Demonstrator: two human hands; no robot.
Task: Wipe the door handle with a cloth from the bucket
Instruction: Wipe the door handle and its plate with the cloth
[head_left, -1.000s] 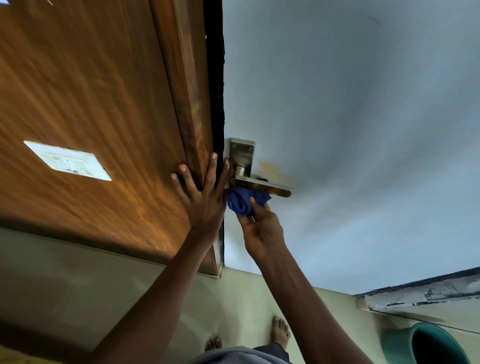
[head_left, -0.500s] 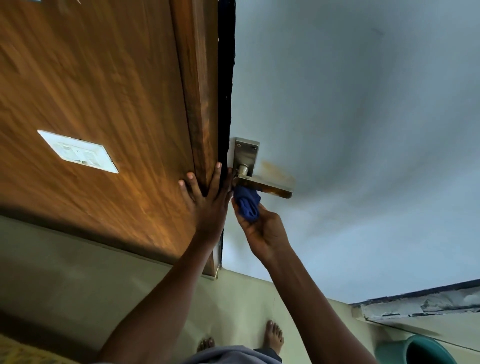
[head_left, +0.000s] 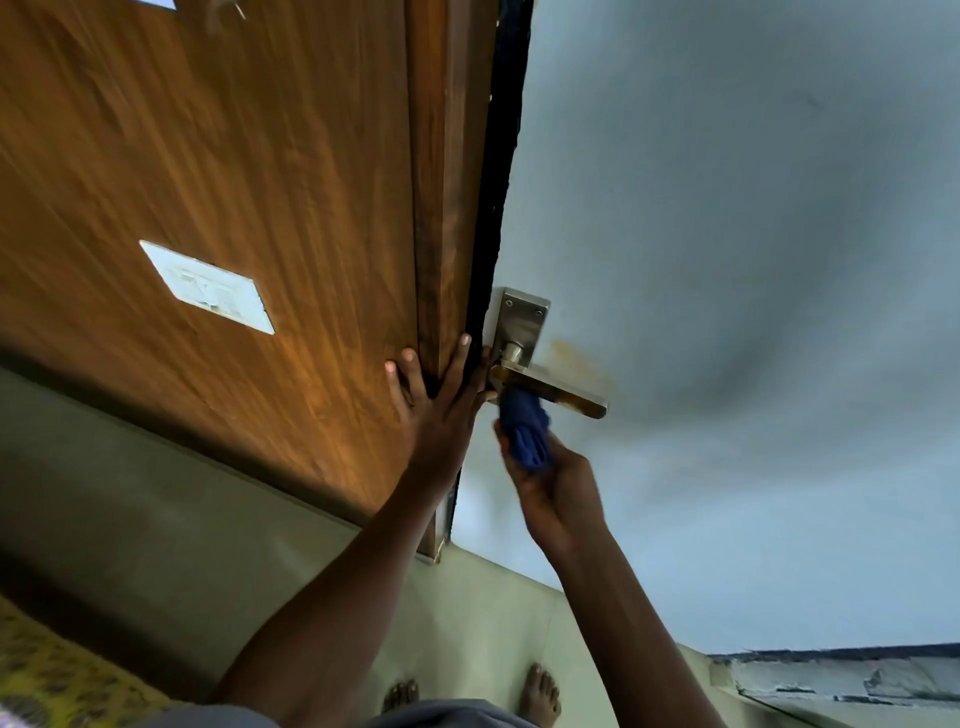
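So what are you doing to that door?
A person is cleaning the metal door handle. The right hand grips a bunched blue cloth and presses it up against the underside of the lever, near its pivot. The left hand lies flat, fingers spread, against the wooden door frame beside the handle. An orange-brown stain shows on the pale door just above the lever.

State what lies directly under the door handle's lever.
A bunched blue cloth is pressed up beneath the lever, held by the right hand. The lever's underside there is covered; its far end is bare.
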